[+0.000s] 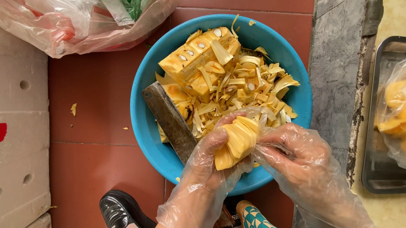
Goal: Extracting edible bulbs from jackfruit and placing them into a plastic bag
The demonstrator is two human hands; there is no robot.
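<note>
Over the near rim of the bowl, the left hand and right hand, both gloved, grip 1 jackfruit pod between them. Inside the bowl, strips are heaped beside 1 uncut chunk, so the work looks partly done; a knife leans on the rim.

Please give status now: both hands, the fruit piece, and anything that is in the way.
Left hand and right hand, gloved, both gripping jackfruit piece. Piece held above blue bowl. Cleaver rests in bowl beside left hand.
</note>
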